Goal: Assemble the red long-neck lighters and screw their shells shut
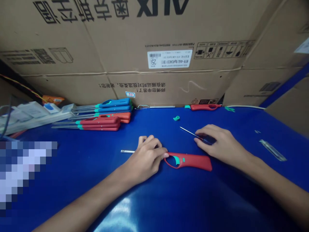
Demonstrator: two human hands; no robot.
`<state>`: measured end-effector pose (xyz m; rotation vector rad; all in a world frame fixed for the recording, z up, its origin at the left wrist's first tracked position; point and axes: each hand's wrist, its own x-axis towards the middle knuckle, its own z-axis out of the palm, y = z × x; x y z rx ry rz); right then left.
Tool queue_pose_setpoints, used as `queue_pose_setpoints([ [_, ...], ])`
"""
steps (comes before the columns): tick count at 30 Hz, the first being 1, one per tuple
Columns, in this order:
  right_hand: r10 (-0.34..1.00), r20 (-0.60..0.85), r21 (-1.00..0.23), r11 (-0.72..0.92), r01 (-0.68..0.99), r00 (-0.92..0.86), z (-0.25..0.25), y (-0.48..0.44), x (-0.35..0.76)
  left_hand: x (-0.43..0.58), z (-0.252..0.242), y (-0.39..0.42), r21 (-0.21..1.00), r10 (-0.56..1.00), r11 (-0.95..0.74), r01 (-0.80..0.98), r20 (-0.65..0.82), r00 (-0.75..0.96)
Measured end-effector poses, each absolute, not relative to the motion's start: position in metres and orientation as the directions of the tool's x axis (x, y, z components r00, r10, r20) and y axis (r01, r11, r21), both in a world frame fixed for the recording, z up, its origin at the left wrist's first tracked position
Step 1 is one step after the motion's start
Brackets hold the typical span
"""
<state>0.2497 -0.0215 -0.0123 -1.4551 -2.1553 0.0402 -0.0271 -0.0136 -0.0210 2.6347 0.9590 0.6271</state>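
Left hand (145,161) grips lighter (193,161), right (222,145) pinches rod (189,132) (bench edge (154,108) far)

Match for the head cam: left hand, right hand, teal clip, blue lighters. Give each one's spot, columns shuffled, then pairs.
Things:
1. left hand
2. right hand
3. teal clip
4. blue lighters

Spots:
A. back edge, against the carton
B. alone on the blue tabletop
C. touching the end of the red lighter shell
D. over a thin metal rod

Pairs: 1C, 2D, 3B, 4A
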Motion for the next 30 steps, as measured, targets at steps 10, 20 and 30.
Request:
queue_pose_setpoints([
  [10,0.949,0.244,-0.268,0.265,0.926,-0.201,-0.017,-0.008,0.267,-0.027,-0.026,-0.014,0.386,0.689,-0.725,0.571,0.373,0.622],
  [20,0.942,0.316,-0.229,0.189,0.955,-0.111,-0.018,-0.001,0.271,-0.025,-0.021,-0.019,0.324,0.685,-0.728,0.604,0.385,0.619],
  [30,0.901,0.308,-0.151,0.363,0.919,-0.306,-0.007,0.033,0.214,-0.026,-0.009,-0.026,0.297,0.662,-0.748,0.594,0.262,0.703],
])
